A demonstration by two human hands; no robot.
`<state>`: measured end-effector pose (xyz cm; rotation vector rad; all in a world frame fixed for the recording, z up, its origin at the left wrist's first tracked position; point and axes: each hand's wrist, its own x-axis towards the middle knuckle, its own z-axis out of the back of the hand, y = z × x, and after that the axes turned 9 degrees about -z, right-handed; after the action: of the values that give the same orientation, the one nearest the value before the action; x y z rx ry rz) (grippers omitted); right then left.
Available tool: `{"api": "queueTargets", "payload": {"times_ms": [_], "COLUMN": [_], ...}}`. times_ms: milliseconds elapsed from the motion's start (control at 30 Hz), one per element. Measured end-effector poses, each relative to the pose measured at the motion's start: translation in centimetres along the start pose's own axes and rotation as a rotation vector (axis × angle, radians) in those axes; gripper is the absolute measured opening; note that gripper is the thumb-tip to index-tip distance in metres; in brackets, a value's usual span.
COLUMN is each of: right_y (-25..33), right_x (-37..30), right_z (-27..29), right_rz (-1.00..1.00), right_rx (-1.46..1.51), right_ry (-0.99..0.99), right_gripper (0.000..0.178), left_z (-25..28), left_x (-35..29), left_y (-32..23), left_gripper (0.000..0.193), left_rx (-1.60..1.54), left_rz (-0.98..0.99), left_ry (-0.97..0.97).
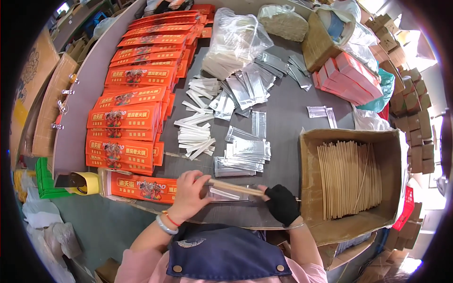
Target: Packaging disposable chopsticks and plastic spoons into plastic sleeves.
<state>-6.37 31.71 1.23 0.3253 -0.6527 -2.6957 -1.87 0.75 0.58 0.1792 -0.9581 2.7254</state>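
A pair of wooden chopsticks (236,187) runs between my two hands at the table's near edge. My left hand (190,193), bare, closes its fingers around their left end. The black-gloved right hand (281,203) pinches the other end between thumb and fingers. Just under the chopsticks lie a white paper strip (224,194) and what looks like a thin silvery packet, partly covered. Beside my left wrist, a red printed chopstick sleeve (141,188) lies flat; its right end is hidden by that hand.
Overlapping red sleeves (125,115) fill the left side. White paper strips (196,137) and silvery packets (245,153) lie mid-table. A cardboard box (309,184) of chopsticks stands right. Behind are a clear bag (236,40) and pink boxes (349,78); a yellow ring (86,183) sits left.
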Motion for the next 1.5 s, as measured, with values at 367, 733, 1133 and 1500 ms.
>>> {"api": "queueTargets", "payload": {"times_ms": [367,733,1133,1500], "right_y": [0.3,7.6,5.4,6.8], "right_x": [1.8,2.6,1.6,2.5], "right_z": [-3.5,-4.2,0.2,-2.8], "right_rz": [-0.062,0.167,-0.013,0.066], "right_rx": [0.135,0.071,-0.111,-0.037], "right_ry": [-0.070,-0.109,-0.200,0.215], "right_gripper": [0.030,0.073,0.064,0.067], "left_z": [-0.5,-0.3,4.1,-1.2], "left_x": [-0.9,0.7,-0.7,-3.7], "left_y": [-0.1,1.0,4.0,3.5], "left_gripper": [0.073,0.038,0.072,0.098], "left_rx": [0.115,0.155,0.282,0.039], "left_rz": [-0.108,-0.362,0.062,0.329], "left_ry": [0.133,0.333,-0.086,-0.047]}}
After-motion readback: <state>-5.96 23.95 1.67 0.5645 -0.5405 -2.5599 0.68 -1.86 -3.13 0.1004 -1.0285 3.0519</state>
